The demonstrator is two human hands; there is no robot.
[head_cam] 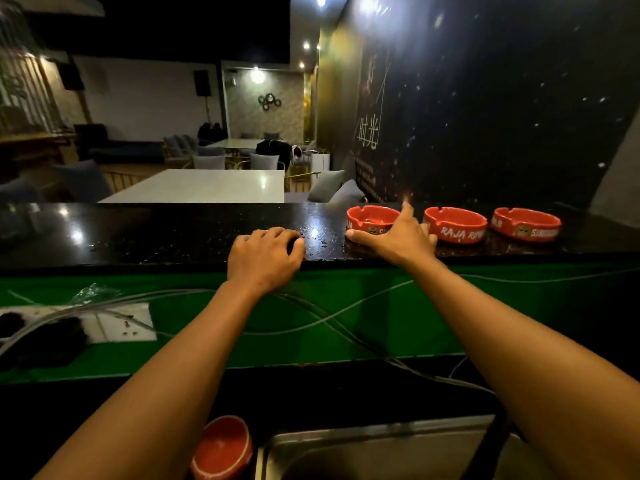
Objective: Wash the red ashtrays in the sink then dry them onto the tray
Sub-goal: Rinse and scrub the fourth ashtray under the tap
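Your right hand (398, 233) is reaching out, fingers spread around the nearest red ashtray (372, 220) on the black counter (156, 233), not clamped. Your left hand (265, 258) is resting curled on the counter edge, holding nothing.

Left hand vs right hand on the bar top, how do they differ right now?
The left hand rests on the front edge of the black counter with fingers curled over it, holding nothing; the right hand is spread wide, fingers straight. The left hand touches no ashtray; the right hand reaches round the nearest ashtray, thumb at its front wall, not yet gripping it. Both arms are stretched forward over the sink.
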